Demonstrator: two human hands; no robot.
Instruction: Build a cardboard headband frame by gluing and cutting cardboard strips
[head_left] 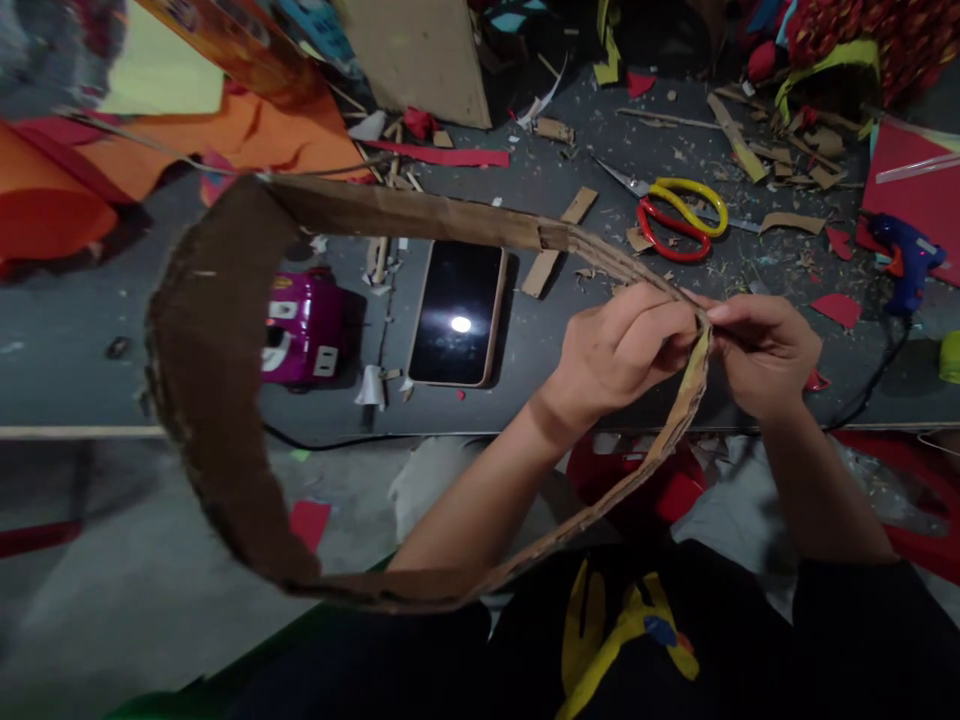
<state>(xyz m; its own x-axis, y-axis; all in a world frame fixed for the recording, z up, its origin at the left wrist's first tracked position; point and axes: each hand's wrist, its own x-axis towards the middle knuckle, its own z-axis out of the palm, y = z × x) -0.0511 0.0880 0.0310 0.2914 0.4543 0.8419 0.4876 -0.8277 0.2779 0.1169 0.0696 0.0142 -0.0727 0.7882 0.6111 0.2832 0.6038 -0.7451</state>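
Note:
A large loop of brown cardboard strip is held up over the table's front edge, wide at the left and narrowing to a point at the right. My left hand is closed on the strip from inside the loop, close to that point. Just beyond it, my right hand pinches the same narrow end from outside, thumb and fingers pressed together. The two hands nearly touch. Through the loop show a dark-screened phone and a purple object, both lying on the table.
Scissors with red and yellow handles lie behind my hands. A blue glue gun with a black cord is at the right. Cardboard scraps litter the grey table. Orange sheets and a cardboard panel stand at the back.

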